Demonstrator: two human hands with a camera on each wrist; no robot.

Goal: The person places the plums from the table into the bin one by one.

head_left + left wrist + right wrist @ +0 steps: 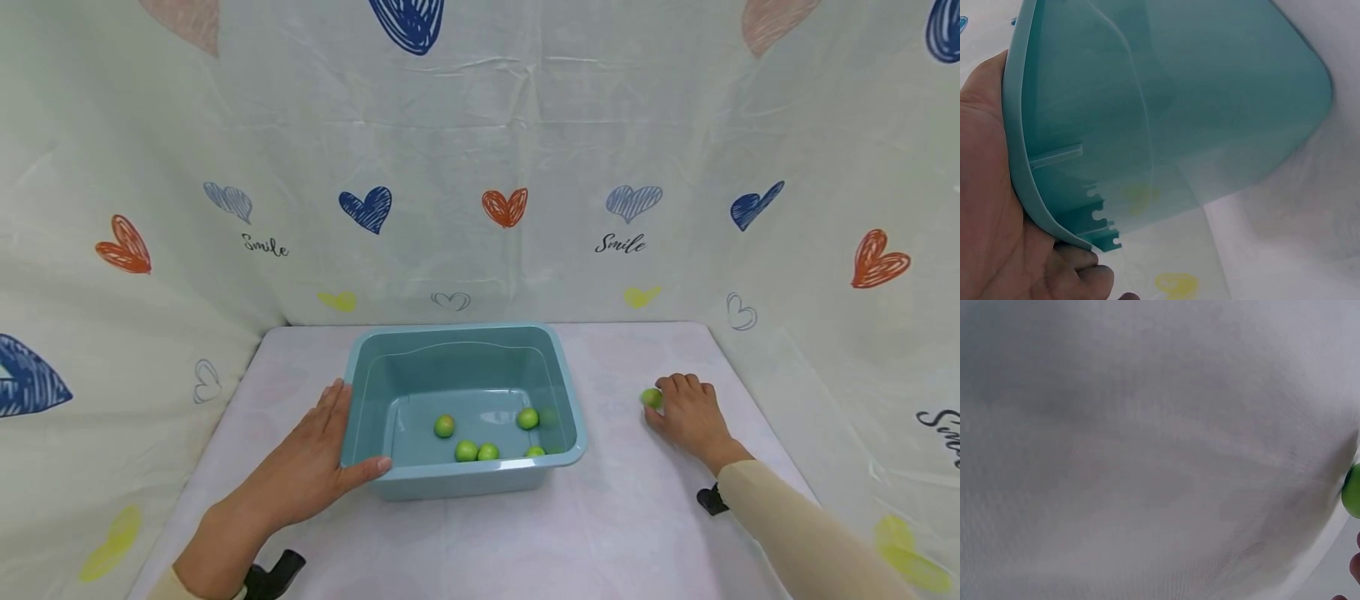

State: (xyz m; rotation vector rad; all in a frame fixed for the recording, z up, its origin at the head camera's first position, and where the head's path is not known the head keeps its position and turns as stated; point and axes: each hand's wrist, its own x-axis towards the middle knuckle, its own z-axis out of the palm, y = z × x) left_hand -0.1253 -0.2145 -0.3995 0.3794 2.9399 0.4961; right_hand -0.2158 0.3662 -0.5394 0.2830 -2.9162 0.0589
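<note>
A light blue plastic basin [465, 482] stands on the table with several small round green fruits [467, 451] on its floor. My left hand [311, 454] lies along its left side and front corner, fingers straight and thumb over the front rim. In the left wrist view the palm is against the rim of the basin [1172, 112]. Right of the basin, my right hand [688, 417] pinches another green fruit [651, 398] between thumb and fingers, low at the table. Only part of that fruit [1352, 492] shows at the edge of the right wrist view.
A pale cloth covers the table [615, 517]. Around its back and sides hangs a white curtain [450, 125] printed with hearts and words. Dark wrist straps [712, 500] show near both sleeves.
</note>
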